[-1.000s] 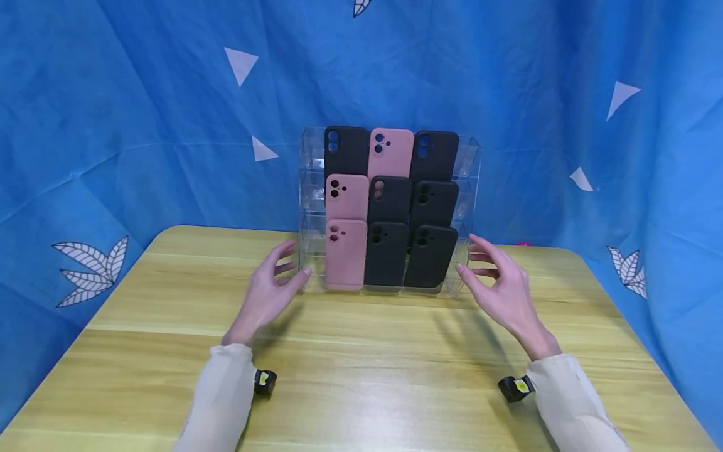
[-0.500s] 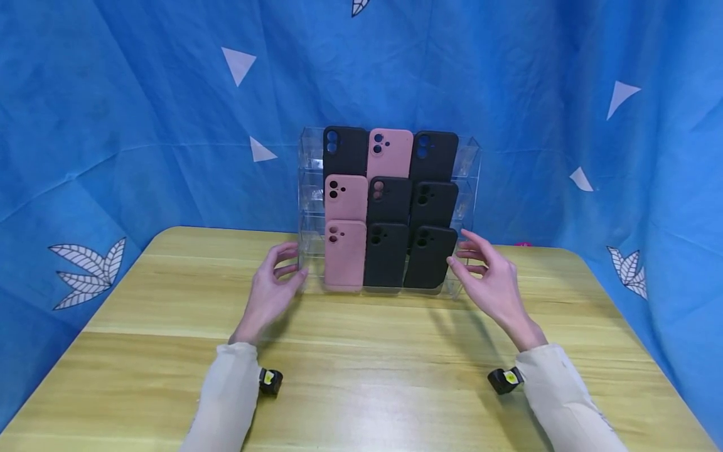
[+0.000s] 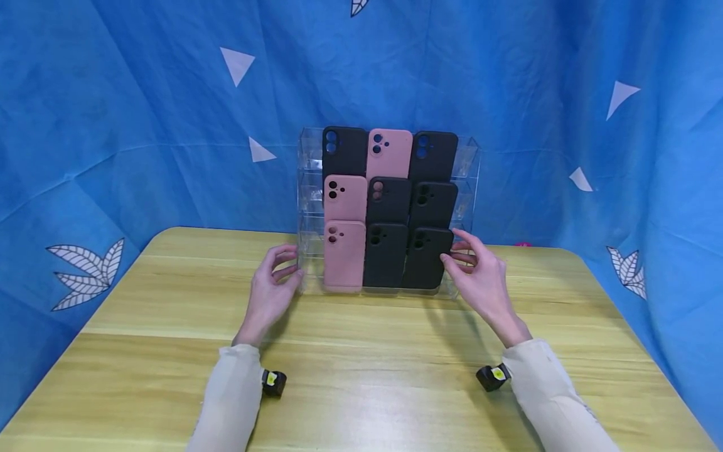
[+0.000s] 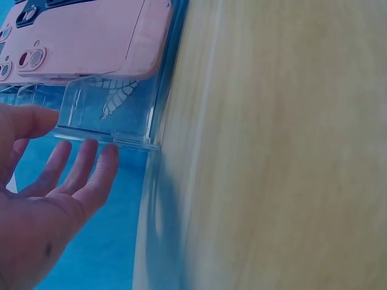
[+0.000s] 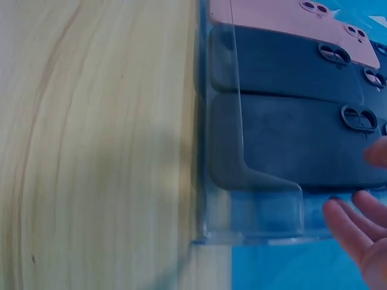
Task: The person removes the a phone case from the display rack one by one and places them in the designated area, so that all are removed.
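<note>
Left hand (image 3: 271, 289) and right hand (image 3: 481, 279), spread, flank a rack (image 3: 312, 188) near the tabletop's (image 3: 361, 351) far edge. The right touches a black case (image 3: 423, 260), apparently to straighten it; a nudge should suffice.

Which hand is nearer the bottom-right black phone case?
Right. The right hand is at the right edge of the black phone case; the left hand is beside the clear rack's left end.

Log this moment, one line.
left hand: by left end of clear rack, contact unclear | right hand: at right edge of bottom-right black case, grip unclear | phone cases: three rows
</note>
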Demonstrator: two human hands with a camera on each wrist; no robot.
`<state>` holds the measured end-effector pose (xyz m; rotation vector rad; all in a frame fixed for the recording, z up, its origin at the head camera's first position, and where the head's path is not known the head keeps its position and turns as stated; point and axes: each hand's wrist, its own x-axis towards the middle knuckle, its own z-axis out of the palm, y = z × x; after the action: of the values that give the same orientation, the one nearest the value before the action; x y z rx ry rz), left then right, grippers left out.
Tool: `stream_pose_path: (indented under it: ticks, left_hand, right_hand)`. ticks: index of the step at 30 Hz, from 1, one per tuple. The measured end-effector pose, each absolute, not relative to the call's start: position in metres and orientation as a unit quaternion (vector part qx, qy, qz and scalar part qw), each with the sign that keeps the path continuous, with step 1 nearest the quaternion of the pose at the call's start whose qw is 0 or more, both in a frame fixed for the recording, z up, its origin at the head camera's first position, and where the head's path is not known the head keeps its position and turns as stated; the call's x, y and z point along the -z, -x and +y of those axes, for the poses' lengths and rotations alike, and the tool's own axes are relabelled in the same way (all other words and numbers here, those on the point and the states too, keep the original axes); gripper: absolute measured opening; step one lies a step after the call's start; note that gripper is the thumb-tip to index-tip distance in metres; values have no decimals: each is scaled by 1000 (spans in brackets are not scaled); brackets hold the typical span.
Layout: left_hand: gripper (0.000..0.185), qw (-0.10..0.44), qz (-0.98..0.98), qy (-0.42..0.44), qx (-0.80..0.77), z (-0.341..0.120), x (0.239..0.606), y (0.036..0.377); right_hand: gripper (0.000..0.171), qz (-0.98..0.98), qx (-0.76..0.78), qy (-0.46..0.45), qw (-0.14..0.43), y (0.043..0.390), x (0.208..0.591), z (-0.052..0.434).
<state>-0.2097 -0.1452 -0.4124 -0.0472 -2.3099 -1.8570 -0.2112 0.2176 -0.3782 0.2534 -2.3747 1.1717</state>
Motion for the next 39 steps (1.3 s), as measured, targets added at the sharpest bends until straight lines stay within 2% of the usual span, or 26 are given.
stream_pose_path:
  ticks: [19,25,39]
  left_hand:
    - [49,71,-768,14,637,-145,412,212]
    - [49,64,-761,15,645,-146,411,213]
    - [48,53,-762,17,645,-147,410,214]
  right_hand:
    - [47,-825,-495,-93,258,215,387,206]
    - [46,-805,-533,-90,245,215,380,210]
    - [49,-753,-592,-103,268,213,351,222]
